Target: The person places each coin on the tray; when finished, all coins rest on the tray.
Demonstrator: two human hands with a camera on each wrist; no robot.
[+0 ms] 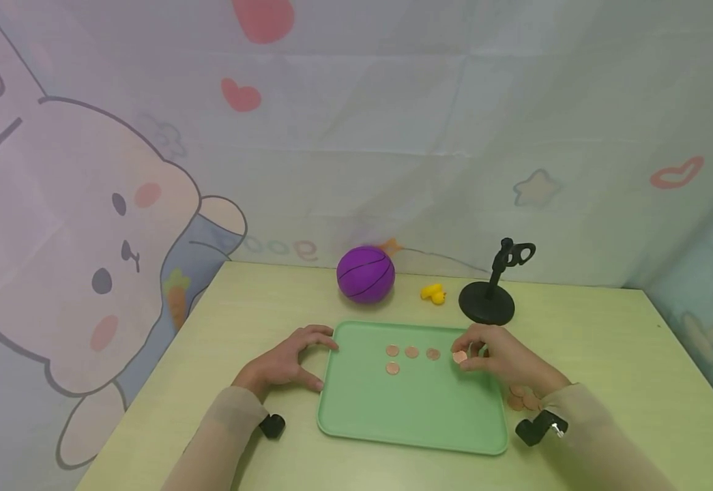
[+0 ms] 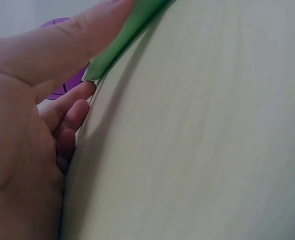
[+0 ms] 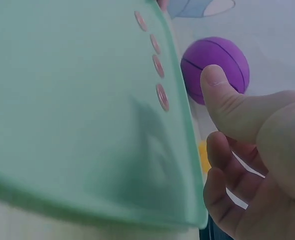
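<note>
A light green tray lies on the table. On it, toward the back, are several copper coins, three in a row and another in front of the leftmost. My right hand is over the tray's back right part, pinching one copper coin between thumb and fingers; the thumb hides that coin in the right wrist view. At the tray's left edge, my left hand has its fingers spread, index fingertip and thumb touching the rim. The left wrist view shows the thumb lying against the green edge.
More copper coins lie in a heap right of the tray, partly behind the right wrist. Behind the tray stand a purple ball, a small yellow duck toy and a black stand. A printed cloth hangs at the back.
</note>
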